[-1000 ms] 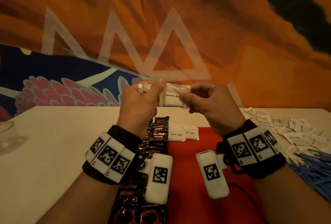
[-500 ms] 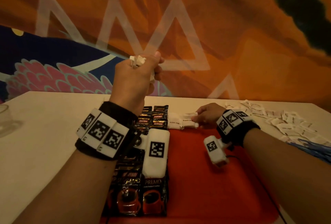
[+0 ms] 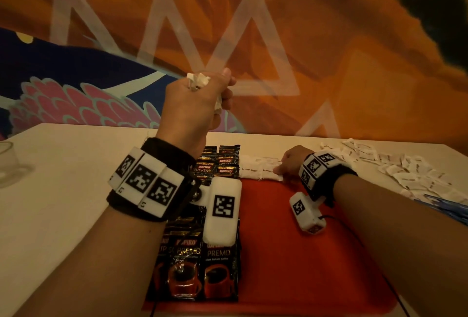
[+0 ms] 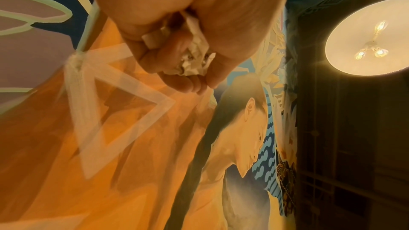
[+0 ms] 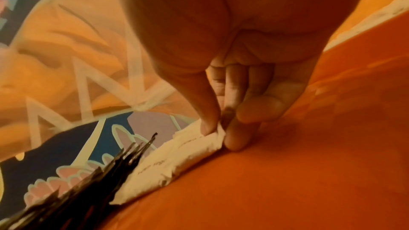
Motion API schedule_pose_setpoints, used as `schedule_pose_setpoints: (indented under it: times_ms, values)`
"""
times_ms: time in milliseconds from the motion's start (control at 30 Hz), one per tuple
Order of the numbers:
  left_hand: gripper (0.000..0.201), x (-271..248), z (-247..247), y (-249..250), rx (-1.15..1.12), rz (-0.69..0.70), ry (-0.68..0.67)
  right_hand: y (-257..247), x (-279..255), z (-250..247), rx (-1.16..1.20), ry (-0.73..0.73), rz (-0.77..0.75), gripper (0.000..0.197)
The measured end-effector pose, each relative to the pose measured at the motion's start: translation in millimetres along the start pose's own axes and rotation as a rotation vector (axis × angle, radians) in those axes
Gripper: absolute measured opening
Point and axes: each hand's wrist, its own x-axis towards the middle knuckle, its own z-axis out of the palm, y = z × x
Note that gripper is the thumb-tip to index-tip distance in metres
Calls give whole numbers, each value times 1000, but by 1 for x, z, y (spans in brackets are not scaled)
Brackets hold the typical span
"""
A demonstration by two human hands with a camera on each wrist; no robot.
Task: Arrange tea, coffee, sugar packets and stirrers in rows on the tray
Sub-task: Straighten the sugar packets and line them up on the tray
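— Biggest things in view?
— Pale table (image 3: 63,190) across the middle of the frame; red tray (image 3: 291,253) lower centre. Black coffee sachets (image 3: 200,266) lined up in two columns down the tray's left side.

— And the sugar?
— Short row of white sugar packets (image 3: 255,171) begun at the tray's far edge, just right of the coffee. Loose heap of sugar packets (image 3: 405,172) right of the tray, well apart from the row. Blue stirrers (image 3: 453,207) at the right edge, off the tray. No tea visible.

— Hands?
— Left hand (image 3: 195,111) raised upper centre, clenched around a crumpled bunch of white packets (image 3: 197,79). Right hand (image 3: 291,162) low at the row's end, thumb and fingertips (image 5: 234,139) pinching a packet (image 5: 199,143) down onto the tray.

— Progress?
— Probably under halfway: coffee placed, sugar barely started, stirrers and tea not yet done.
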Motion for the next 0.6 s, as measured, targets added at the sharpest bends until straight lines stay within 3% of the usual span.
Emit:
schedule_pose_setpoints:
  times_ms: [133, 233, 400, 600]
  values:
    - [19, -1, 0, -1, 19, -14, -3, -2, -3, -5, -10, 75, -7, 43]
    - [20, 0, -1, -1, 24, -27, -16, -7, -8, -7, 63, 195, -140, 28]
    - [22, -1, 0, -1, 41, -52, -36, -13, -11, 1, -68, 97, -250, 20]
    - [21, -3, 3, -3, 59, -119, -156, -18, -41, -31, 147, 279, -385, 14]
